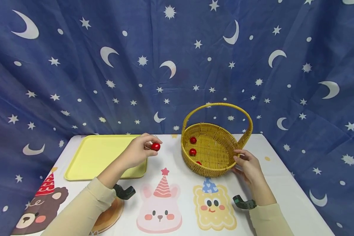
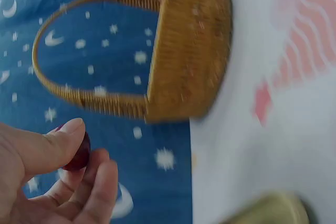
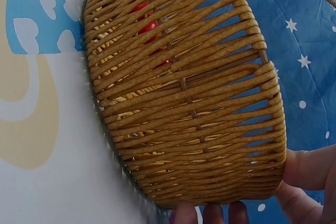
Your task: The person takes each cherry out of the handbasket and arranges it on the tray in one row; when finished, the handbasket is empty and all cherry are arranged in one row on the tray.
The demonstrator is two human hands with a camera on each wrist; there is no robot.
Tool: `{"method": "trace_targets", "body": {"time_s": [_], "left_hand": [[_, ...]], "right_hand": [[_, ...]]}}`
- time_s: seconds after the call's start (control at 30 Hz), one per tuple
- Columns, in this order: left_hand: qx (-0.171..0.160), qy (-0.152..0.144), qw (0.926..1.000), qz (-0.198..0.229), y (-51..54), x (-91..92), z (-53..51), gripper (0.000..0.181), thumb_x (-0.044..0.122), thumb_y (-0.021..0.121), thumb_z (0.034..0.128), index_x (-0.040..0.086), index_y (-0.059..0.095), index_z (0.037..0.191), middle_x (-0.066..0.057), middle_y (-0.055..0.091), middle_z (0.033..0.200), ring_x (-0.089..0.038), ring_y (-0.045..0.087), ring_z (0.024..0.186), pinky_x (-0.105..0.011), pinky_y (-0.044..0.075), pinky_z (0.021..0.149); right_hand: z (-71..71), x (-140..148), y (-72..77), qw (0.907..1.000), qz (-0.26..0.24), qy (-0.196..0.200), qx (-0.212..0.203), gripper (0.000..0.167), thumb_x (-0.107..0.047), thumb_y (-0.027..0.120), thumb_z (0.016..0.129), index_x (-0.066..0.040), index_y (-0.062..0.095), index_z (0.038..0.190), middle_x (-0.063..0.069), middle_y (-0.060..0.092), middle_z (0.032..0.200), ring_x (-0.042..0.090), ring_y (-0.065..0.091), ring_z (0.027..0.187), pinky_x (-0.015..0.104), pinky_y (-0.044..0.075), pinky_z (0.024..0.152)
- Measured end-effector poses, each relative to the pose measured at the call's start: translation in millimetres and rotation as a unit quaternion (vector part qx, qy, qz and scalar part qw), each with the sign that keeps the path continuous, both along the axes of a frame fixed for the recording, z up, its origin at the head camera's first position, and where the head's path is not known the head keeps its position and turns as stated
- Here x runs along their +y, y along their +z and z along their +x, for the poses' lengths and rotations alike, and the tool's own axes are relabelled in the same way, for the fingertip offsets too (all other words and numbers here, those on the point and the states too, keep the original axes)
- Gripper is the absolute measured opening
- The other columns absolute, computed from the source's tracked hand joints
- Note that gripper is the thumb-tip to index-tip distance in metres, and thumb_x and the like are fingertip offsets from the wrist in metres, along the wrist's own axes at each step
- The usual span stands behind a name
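The left hand [image 1: 137, 151], fingers closed no wider than the fruit, pinched a red cherry [image 1: 155, 146] just right of the yellow tray [image 1: 97, 157]. From those fingertips the woven basket [image 1: 206, 171] lay rightward, well apart, near the far edge of the table [image 1: 165, 161], three cherries [image 1: 193, 152] toward its left wall. The right hand [image 1: 249, 165], farther from the pinched cherry, gripped the basket's right rim, fingers curled against it.

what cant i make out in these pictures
Head: lowest glossy red ball, mostly hidden by the front rim of the round yellow wicker basket.
Head: far-right corner of the flat yellow rectangular tray, covered by the person's left hand.
Left wrist: same tray, blurred, cut off by the bottom edge.
Left wrist: basket's contents, hidden by its woven side.
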State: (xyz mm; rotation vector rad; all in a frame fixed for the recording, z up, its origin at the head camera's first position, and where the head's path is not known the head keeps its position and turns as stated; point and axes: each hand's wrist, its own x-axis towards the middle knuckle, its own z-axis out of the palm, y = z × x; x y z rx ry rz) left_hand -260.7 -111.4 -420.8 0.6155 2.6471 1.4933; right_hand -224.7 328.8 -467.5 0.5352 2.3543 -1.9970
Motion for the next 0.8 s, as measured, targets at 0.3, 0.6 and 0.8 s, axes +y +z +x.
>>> {"method": "trace_targets", "body": {"time_s": [0.3,0.6,0.8], "left_hand": [[-0.001,0.099,0.9922,-0.075,-30.3,-74.7,-0.2,0.033,0.001,0.083,0.0892,0.010,0.076,0.120,-0.013,0.066,0.119,-0.024,0.064,0.091,-0.031,0.053,0.070],[-0.025,0.129,0.9810,-0.143,-59.0,-111.6,-7.1,0.032,0.002,0.081,0.0913,0.008,0.076,0.123,-0.018,0.066,0.119,-0.028,0.063,0.095,-0.039,0.050,0.080],[-0.020,0.123,0.9791,-0.161,-69.4,-113.4,-13.0,0.033,0.004,0.083,0.0885,0.008,0.078,0.121,-0.018,0.069,0.117,-0.031,0.065,0.102,-0.043,0.049,0.086]], "right_hand": [[-1.5,1.2,-1.0,1.0000,-0.001,-0.002,-0.001,0.042,-0.012,0.061,0.108,-0.008,0.055,0.150,0.003,0.050,0.124,0.014,0.062,0.105,0.037,0.064,0.088],[-1.2,0.9,-1.7,1.0000,0.001,-0.003,-0.001,0.043,-0.013,0.060,0.109,-0.008,0.054,0.151,0.002,0.051,0.122,0.014,0.061,0.104,0.037,0.064,0.088],[-1.9,1.9,-2.3,1.0000,0.001,0.002,-0.001,0.043,-0.013,0.060,0.109,-0.009,0.053,0.151,0.003,0.051,0.125,0.014,0.062,0.105,0.037,0.064,0.089]]}}
